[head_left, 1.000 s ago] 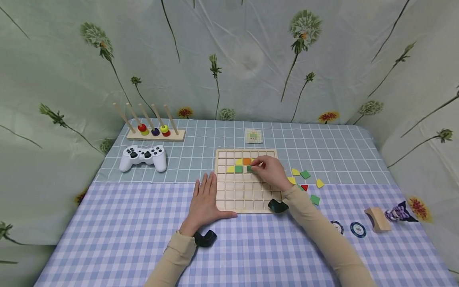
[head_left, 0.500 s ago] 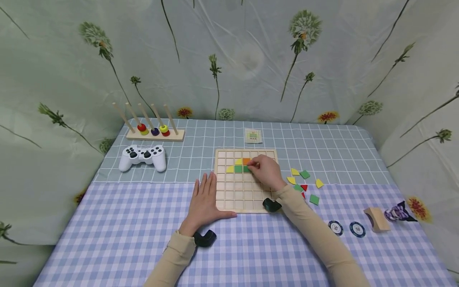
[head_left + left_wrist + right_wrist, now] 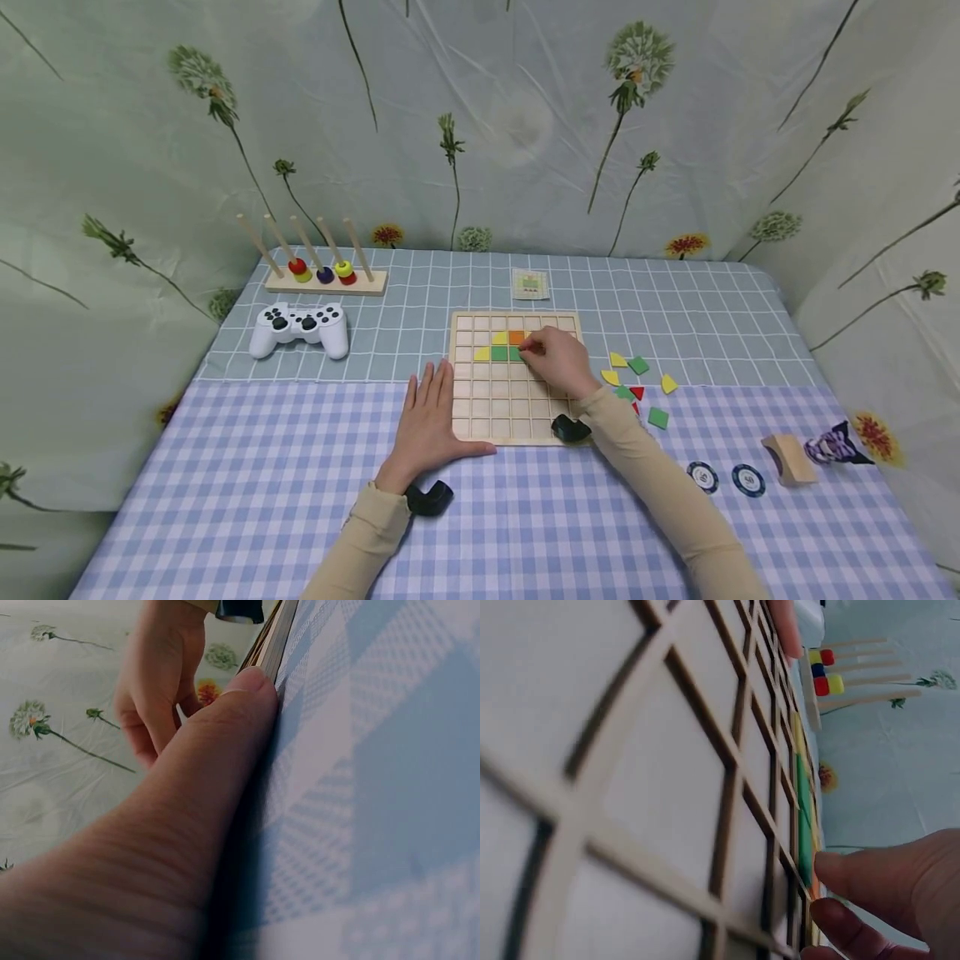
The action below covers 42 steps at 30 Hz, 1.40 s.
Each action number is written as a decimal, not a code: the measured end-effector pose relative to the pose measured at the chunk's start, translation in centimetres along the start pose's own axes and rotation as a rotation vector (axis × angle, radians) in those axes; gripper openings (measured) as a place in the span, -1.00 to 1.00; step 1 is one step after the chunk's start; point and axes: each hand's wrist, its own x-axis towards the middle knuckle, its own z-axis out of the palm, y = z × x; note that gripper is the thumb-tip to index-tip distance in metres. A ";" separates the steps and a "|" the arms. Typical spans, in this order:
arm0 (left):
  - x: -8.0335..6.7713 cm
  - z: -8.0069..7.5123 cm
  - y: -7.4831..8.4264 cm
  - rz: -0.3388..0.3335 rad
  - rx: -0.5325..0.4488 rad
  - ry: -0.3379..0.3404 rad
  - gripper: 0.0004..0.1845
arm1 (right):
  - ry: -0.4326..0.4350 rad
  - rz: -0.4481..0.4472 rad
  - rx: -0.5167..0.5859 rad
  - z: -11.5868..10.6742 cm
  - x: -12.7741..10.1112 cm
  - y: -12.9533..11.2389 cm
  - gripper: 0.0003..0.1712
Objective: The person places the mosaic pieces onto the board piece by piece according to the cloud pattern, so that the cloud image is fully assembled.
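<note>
A wooden grid board (image 3: 501,410) lies on the checked cloth. Its upper rows hold yellow tiles, an orange tile (image 3: 516,337) and two green tiles side by side (image 3: 499,353). My right hand (image 3: 551,358) reaches over the board, its curled fingertips pinching the right-hand green tile (image 3: 516,354) in its cell. In the right wrist view, thumb and finger (image 3: 855,874) meet at the edge of that green tile (image 3: 802,817). My left hand (image 3: 427,417) lies flat on the cloth, fingers straight, thumb (image 3: 225,727) against the board's edge (image 3: 271,637).
Loose yellow, green and red tiles (image 3: 638,364) lie right of the board. A white game controller (image 3: 300,327) and a peg rack with coloured rings (image 3: 324,273) stand at the back left. A pattern card (image 3: 530,284) lies behind the board. Poker chips (image 3: 748,479) and a wooden block (image 3: 789,458) sit at the right.
My right hand carried the green tile slightly left and set it beside the other green tile. Since then it has barely moved. The left hand has stayed put.
</note>
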 end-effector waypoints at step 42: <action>0.0 -0.2 0.0 -0.004 -0.017 -0.002 0.46 | -0.002 0.391 -0.099 -9.3 -6.6 9.8 -0.65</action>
